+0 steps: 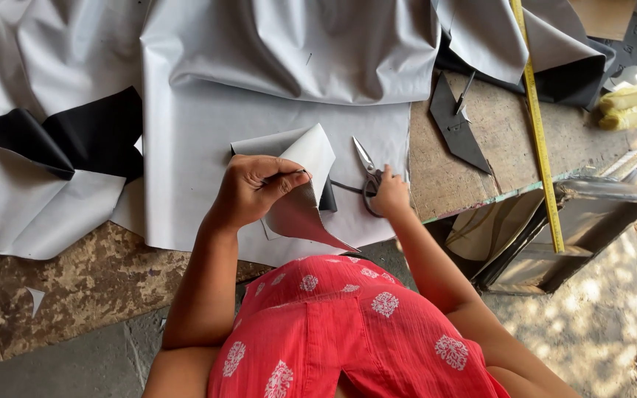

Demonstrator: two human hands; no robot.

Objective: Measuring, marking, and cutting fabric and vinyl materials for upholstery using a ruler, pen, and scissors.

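While the left hand [248,188] pinches a cut grey piece [300,206] lifted off the grey sheet [208,140], the right hand [390,195] closes on scissors [366,177] lying there. Step: between cuts. Next likely needs scissors raised, blades aligned.

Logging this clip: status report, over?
Left hand pinching folded grey sheet piece. Right hand on scissors, blades open on the table. Nothing obstructing.
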